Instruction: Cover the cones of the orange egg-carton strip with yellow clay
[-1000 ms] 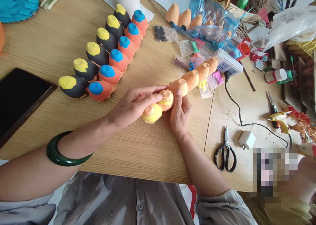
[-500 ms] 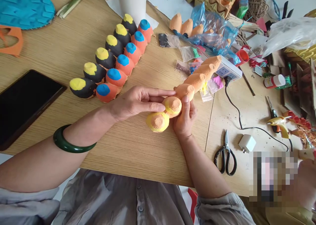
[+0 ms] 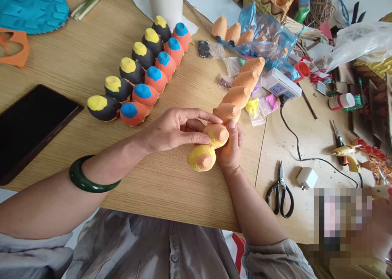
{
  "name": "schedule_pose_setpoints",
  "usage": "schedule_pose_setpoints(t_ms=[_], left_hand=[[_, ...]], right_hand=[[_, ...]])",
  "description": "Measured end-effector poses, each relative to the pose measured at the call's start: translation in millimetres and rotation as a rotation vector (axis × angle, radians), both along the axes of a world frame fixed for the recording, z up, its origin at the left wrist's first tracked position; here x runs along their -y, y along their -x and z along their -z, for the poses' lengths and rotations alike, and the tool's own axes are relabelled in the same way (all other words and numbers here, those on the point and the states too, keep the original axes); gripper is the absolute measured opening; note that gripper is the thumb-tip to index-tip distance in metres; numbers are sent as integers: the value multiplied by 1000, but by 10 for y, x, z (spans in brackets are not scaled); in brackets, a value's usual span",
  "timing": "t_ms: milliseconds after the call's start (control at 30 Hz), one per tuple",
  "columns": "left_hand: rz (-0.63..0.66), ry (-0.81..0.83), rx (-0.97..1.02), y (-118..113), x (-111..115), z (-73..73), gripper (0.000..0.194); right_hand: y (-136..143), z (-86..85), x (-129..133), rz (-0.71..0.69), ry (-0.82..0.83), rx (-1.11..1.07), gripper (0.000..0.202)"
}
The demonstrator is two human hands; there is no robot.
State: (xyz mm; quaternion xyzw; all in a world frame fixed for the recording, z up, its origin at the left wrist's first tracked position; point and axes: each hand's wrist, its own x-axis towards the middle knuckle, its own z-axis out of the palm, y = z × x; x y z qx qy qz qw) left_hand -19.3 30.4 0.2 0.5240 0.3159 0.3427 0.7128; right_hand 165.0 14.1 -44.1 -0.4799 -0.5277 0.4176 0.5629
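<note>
A strip of orange egg-carton cups (image 3: pixel 237 95) is held slantwise above the table. Yellow modelling clay coats the nearest cup (image 3: pixel 200 157) around its bare orange tip and part of the second cup. My right hand (image 3: pixel 231 150) grips the strip from its right side, thumb on top and the other fingers mostly hidden below. With thumb and forefinger, my left hand (image 3: pixel 180 128) presses on the second cup's left side, its other fingers curled. To the left stand two rows of finished cups, black ones with yellow tops (image 3: pixel 119 89) and orange ones with blue tops (image 3: pixel 145 92).
A phone (image 3: pixel 36 128) lies at the left. Small bags of clay (image 3: pixel 253 107) and a power strip (image 3: pixel 280 85) with a cord are beyond my hands. Scissors (image 3: pixel 280 191), a white plug (image 3: pixel 306 177) and a glue gun (image 3: pixel 346 153) lie to the right, near another person's blurred shape.
The strip has turned, its far end swinging left and its near end shifting slightly right and down. More yellow shows on the nearest cup's side. Both hands keep hold.
</note>
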Motion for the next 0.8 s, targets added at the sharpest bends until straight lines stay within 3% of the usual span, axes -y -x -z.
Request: schedule_pose_setpoints(t_ms=[167, 400, 533, 800], left_hand=[[11, 38, 26, 16, 8, -30, 41], [13, 203, 220, 15, 7, -1, 32], [21, 233, 236, 4, 9, 43, 29], [53, 236, 213, 30, 32, -40, 21]], right_hand=[[15, -70, -7, 4, -27, -1, 46], [-27, 8, 9, -97, -12, -33, 43], [-21, -29, 10, -66, -16, 30, 45], [-8, -51, 5, -64, 8, 24, 48]])
